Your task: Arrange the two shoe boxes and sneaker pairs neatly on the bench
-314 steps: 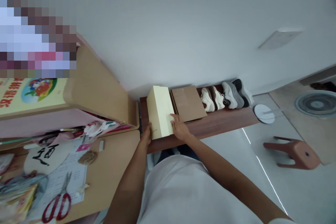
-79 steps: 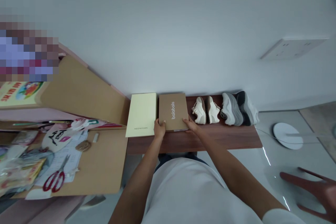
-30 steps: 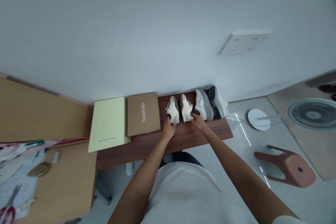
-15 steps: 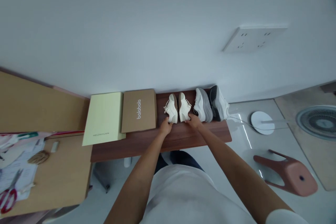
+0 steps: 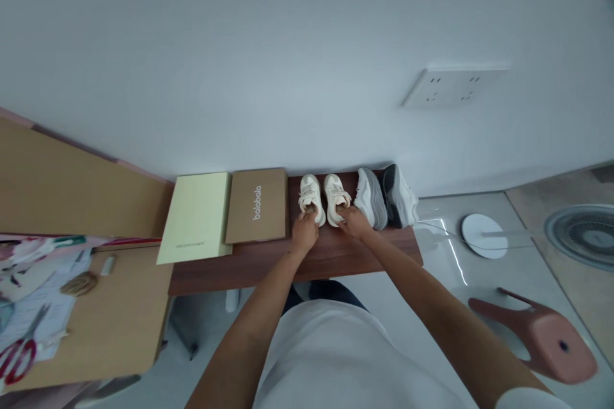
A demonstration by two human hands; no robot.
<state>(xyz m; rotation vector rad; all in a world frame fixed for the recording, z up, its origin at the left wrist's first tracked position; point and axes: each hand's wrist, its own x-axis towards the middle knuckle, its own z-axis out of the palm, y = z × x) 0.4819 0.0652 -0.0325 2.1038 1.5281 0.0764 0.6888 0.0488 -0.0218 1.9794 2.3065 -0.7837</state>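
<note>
Head view: the two hands are apart, each clamped on the heel of one cream shoe, the left hand (image 5: 306, 234) on the left cream shoe (image 5: 309, 190) and the right hand (image 5: 357, 222) on the right cream shoe (image 5: 335, 189). Both shoes stand sole down, side by side with a narrow gap, toes toward the wall (image 5: 288, 64), on a dark wooden surface (image 5: 307, 263). Just right of them, a grey-white sneaker (image 5: 369, 197) and a black-and-white sneaker (image 5: 400, 197) lie tipped on their sides. Left of them sits a brown "balabala" box (image 5: 244, 204), then a pale yellow box (image 5: 199, 211). Farther out are red-handled scissors (image 5: 19, 356) at left and a pinkish stool (image 5: 559, 342) at right.
</note>
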